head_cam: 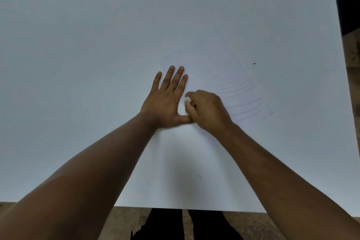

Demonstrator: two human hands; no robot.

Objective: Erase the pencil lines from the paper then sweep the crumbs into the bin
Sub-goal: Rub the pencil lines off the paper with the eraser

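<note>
— What are the hands doing?

— The left hand [165, 101] is lying flat, fingers spread, pinning the paper [243, 122]. The right hand [208, 113] is curling closed around a white eraser [187, 100], just beside it.

— And the pencil lines [243, 101]?

— Lying faint toward the bench's [78, 64] right edge, with wide bare bench stretching left and far.

My desk [97, 64] is big, white and plain. The floor [253, 226] under it looks brown and patchy. It is dark past the far right corner.
</note>
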